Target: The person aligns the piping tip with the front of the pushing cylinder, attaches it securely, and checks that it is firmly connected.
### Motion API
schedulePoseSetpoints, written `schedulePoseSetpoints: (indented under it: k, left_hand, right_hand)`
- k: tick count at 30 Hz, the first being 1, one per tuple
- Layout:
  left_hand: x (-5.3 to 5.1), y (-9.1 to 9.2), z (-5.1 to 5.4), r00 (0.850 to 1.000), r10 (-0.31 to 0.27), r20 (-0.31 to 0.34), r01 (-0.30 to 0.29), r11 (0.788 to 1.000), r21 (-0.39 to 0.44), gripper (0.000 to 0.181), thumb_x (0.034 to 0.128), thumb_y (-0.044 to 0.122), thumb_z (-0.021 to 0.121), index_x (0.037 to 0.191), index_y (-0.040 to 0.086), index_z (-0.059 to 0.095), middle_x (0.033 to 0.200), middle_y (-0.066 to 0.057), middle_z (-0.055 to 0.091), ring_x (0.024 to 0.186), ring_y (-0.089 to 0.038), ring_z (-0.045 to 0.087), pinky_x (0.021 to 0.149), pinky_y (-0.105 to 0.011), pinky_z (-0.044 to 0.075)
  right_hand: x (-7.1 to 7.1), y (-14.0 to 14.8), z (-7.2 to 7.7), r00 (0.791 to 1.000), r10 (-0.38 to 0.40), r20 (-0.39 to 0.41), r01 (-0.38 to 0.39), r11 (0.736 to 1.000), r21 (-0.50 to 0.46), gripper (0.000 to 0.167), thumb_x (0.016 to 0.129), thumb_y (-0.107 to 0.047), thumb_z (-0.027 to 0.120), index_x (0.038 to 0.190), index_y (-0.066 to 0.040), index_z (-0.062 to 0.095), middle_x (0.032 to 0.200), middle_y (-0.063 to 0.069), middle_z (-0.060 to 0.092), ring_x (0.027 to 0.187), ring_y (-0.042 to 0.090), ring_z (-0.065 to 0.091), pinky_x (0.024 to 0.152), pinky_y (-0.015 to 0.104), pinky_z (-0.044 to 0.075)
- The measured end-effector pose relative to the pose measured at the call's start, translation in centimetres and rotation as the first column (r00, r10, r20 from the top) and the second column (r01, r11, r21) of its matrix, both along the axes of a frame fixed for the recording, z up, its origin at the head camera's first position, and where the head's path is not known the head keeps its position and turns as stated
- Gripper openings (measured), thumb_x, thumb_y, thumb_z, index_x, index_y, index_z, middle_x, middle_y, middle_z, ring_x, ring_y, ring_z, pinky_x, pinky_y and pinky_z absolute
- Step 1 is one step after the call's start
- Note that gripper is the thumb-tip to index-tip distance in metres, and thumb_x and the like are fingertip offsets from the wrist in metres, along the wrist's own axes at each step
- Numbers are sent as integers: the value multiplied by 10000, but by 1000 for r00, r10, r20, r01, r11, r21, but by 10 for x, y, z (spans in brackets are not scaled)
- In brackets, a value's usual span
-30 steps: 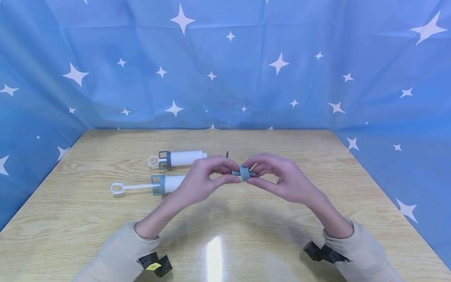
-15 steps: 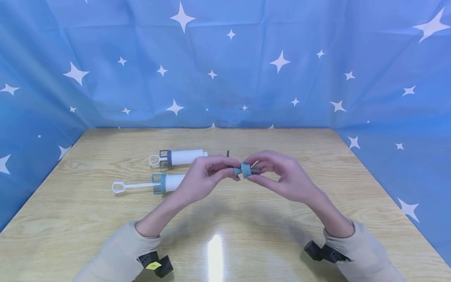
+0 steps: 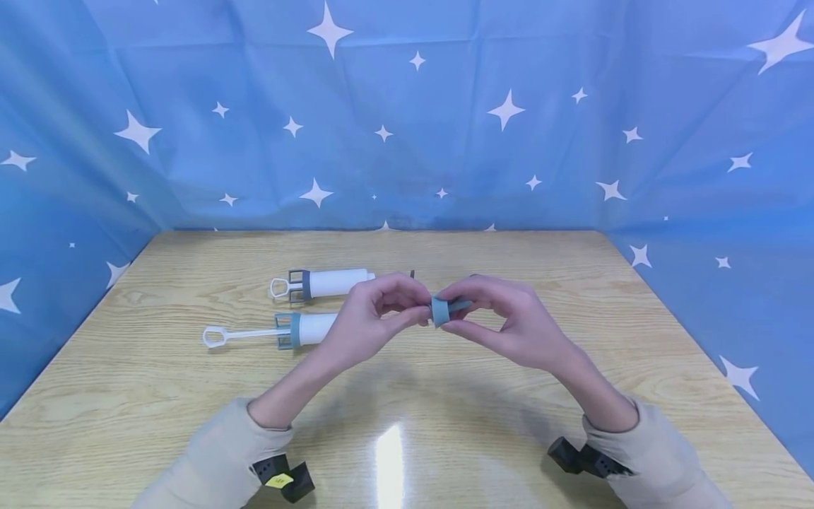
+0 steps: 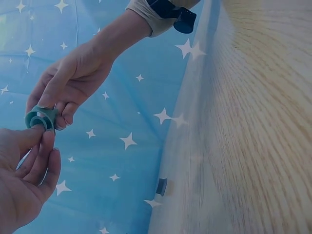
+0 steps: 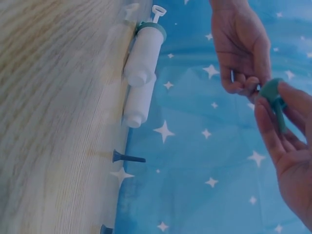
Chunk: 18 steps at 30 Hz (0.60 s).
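Note:
Above the table, my right hand [image 3: 502, 318] pinches a teal ring-shaped cap [image 3: 440, 312] between thumb and fingers. A slim teal nozzle tube [image 3: 461, 305] sticks out of the cap toward the right palm, plain in the right wrist view as a spout [image 5: 280, 116]. From the other side my left hand [image 3: 375, 314] pinches the nozzle's wide end, which is mostly hidden by fingertips and cap. The left wrist view shows the left fingertips at the cap's open side [image 4: 43, 118].
Left of the hands lie a white syringe-like press with grey collar [image 3: 337, 283] and one with teal collar [image 3: 316, 329], its plunger drawn out, partly behind the left hand. A dark flared nozzle [image 5: 129, 157] and another dark piece [image 5: 106, 229] stand on the table. A starry blue cloth [image 3: 407, 141] hangs behind.
The nozzle's flared end, visible left of the cap half a second ago, now sits at or inside the cap. The tube sticks out to the right. Both hands stay nearly in place.

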<state>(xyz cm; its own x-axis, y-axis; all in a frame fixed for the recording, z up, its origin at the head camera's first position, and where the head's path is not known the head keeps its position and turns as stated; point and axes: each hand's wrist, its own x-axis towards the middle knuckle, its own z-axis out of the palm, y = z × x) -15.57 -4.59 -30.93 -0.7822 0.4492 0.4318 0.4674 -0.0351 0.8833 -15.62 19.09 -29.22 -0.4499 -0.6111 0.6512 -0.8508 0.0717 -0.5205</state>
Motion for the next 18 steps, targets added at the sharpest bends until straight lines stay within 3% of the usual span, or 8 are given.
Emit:
schedulePoseSetpoints:
  k: [7,18]
  left_hand:
    - [2,1,0,1000,17,-9,-17,1000,5,136,908,-7,730,1034,34,695,905,-57,717,827,-211,702,790,-357,571]
    - [4,2,-1,1000,22,-17,-21,1000,21,145,899,-15,738,1030,23,691,935,-131,698,830,-215,691,808,-366,570]
  right_hand:
    - [1,-2,0,1000,21,-20,-21,1000,-21,355,869,33,764,1205,14,649,1051,96,711,887,187,715,777,308,593]
    - [5,-3,0,999,-15,43,16,1000,-9,311,927,-154,748,1172,15,659,1048,94,713,893,187,722,778,322,595]
